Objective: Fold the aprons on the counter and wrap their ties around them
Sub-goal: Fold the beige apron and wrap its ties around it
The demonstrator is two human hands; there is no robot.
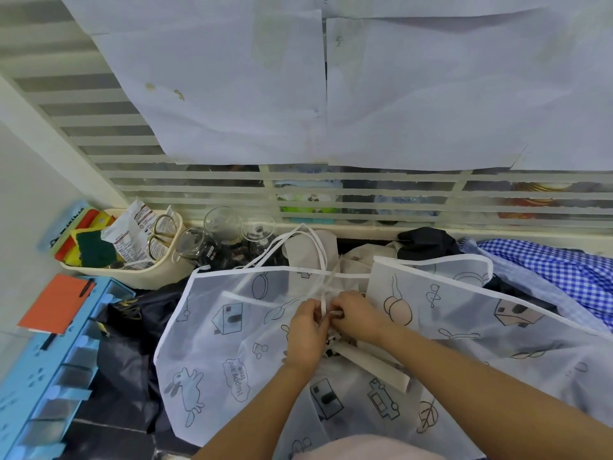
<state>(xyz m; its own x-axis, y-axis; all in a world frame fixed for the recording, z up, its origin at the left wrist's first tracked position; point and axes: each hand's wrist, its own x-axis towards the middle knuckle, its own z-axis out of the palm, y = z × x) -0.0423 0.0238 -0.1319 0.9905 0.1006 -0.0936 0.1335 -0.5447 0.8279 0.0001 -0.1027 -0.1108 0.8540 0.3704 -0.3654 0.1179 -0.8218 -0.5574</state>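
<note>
From the head camera we see a translucent white apron (212, 360), printed with houses, rabbits and a cloud reading "Happy and free", spread across the counter. Over its middle our left hand (306, 333) and right hand (356, 313) meet, fingers curled and pinching the narrow white tie (322, 260). Behind the apron's left corner sits a cream plastic basket (166, 260). Off its right edge lies a blue gingham cloth (564, 270).
</note>
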